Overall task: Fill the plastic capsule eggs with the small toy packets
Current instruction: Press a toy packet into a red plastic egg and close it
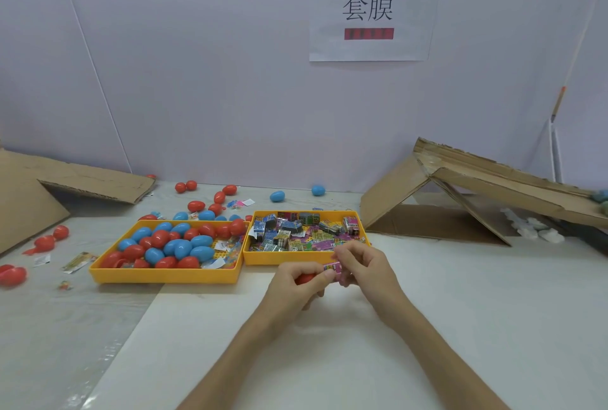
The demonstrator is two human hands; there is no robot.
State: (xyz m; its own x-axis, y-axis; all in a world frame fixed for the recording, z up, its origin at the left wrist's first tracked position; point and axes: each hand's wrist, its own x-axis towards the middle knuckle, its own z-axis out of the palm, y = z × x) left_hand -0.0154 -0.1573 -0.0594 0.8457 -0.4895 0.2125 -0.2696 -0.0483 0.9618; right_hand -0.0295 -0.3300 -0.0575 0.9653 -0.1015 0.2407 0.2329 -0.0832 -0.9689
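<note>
One risk: with my left hand (292, 284) curled round the red plastic capsule egg (304, 279) and my right hand (365, 266) pinching the pink toy packet (331, 267), I may jam it crooked.

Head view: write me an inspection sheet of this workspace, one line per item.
Surface: white table, wrinkled clear film on its left part.
Job's things: left yellow tray holds red and blue eggs; right yellow tray holds toy packets.
Clutter: loose eggs and stray wrappers lie behind and left of the trays.
Hands: left hand grips a red egg; right hand pinches a pink packet beside it.
Cables: nothing seen.
Surroundings: cardboard pieces at both sides; paper sign on the back wall.
</note>
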